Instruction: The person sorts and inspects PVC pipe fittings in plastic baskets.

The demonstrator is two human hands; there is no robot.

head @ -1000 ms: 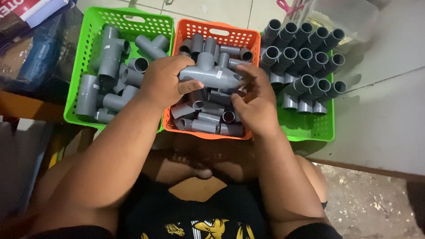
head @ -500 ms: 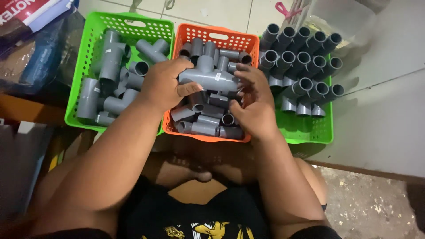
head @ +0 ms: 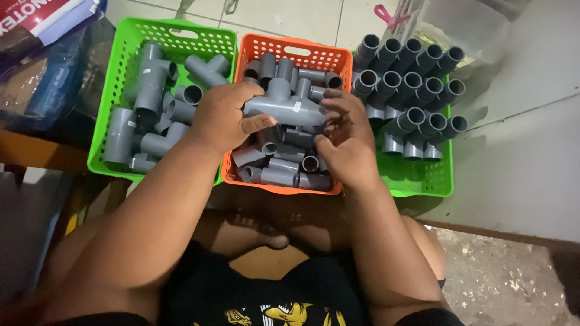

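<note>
Grey tee fitting gripped by left hand, right hand.

Small workshop or home assembly corner, plastic baskets brimming with grey pipe fittings sitting on a tiled floor, rough concrete showing alongside, person sitting sorting.

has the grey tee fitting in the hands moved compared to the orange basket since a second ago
No. The grey tee fitting, held in the left hand, sits over the same upper middle of the orange basket; only the camera shifted slightly.
</note>
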